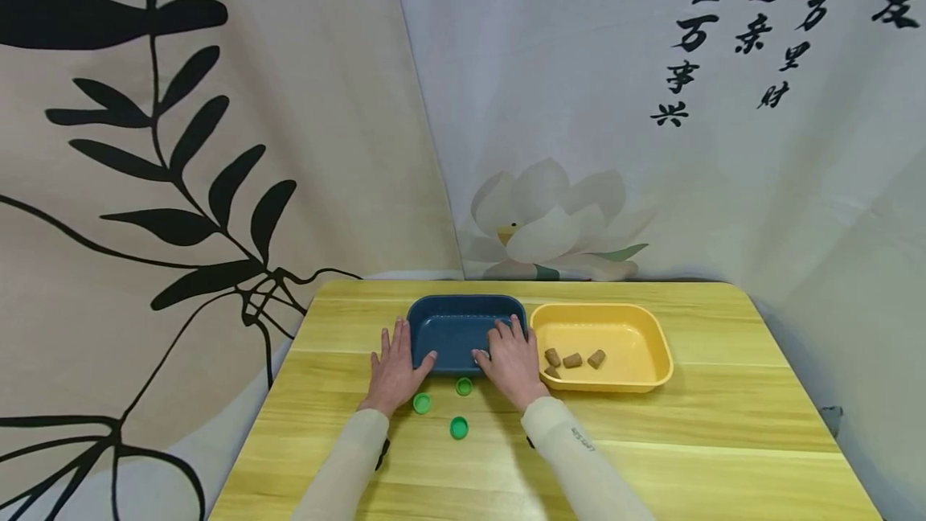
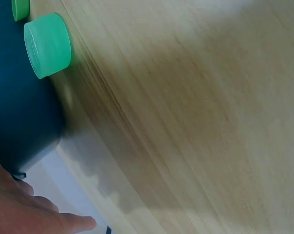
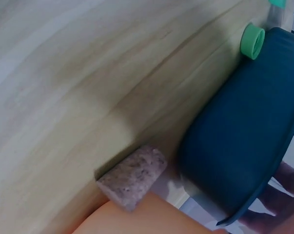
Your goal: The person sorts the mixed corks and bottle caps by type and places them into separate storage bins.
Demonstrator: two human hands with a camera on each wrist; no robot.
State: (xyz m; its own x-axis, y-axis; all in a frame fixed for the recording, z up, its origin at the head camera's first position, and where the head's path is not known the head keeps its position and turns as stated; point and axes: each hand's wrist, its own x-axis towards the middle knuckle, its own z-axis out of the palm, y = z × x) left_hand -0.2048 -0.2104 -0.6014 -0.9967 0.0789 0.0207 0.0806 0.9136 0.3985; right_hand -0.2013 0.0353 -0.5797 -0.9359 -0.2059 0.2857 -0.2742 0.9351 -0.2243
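A dark blue tray (image 1: 466,367) stands on the table. My left hand (image 1: 394,372) touches its left side, fingers extended and thumb at the near rim; in the left wrist view that hand (image 2: 34,209) is beside the tray's end. My right hand (image 1: 514,360) rests at the tray's right end, fingers over the rim; its grip is not plain. Nearer me lie three green bottle caps: a left cap (image 1: 422,403), a cap by the tray (image 1: 464,386) and a front cap (image 1: 459,428).
To the right is a yellow tray (image 1: 637,386) with several corks (image 1: 572,360). One cork (image 3: 132,178) shows large beside the yellow tray in the right wrist view. The wooden table (image 1: 723,441) meets a hanging cloth (image 1: 723,207) behind.
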